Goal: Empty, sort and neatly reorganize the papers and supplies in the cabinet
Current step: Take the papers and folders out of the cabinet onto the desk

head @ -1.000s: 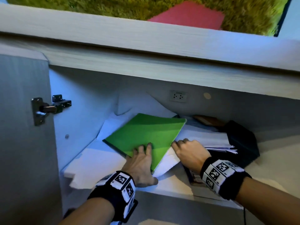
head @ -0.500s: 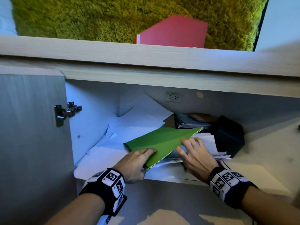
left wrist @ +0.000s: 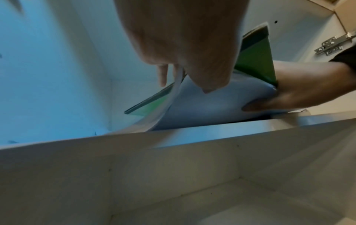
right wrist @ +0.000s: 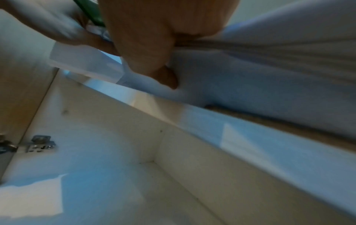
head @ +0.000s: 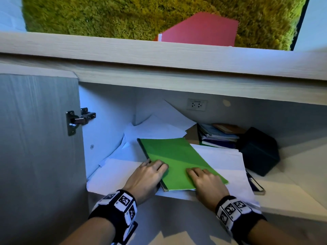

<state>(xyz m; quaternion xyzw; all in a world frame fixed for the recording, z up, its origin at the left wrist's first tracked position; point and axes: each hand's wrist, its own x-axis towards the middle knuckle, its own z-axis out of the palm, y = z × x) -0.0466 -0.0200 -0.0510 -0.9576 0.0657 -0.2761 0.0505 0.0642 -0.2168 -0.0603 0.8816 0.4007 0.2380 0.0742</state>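
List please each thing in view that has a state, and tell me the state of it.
cabinet door: open.
green folder: closed, lying flat on the white papers.
white papers: loose untidy stack, front edge hanging over the shelf.
left hand: grips folder and papers at the front left edge.
right hand: fingers on the folder, thumb under the papers.
black box: tilted, at the right.

Your head camera looks forward and down into the open cabinet (head: 159, 82) from just outside its front. Each wrist camera sits very near, below the shelf edge (left wrist: 192, 137), facing up along the fingers. All three views share the green folder (head: 177, 160) on that shelf.
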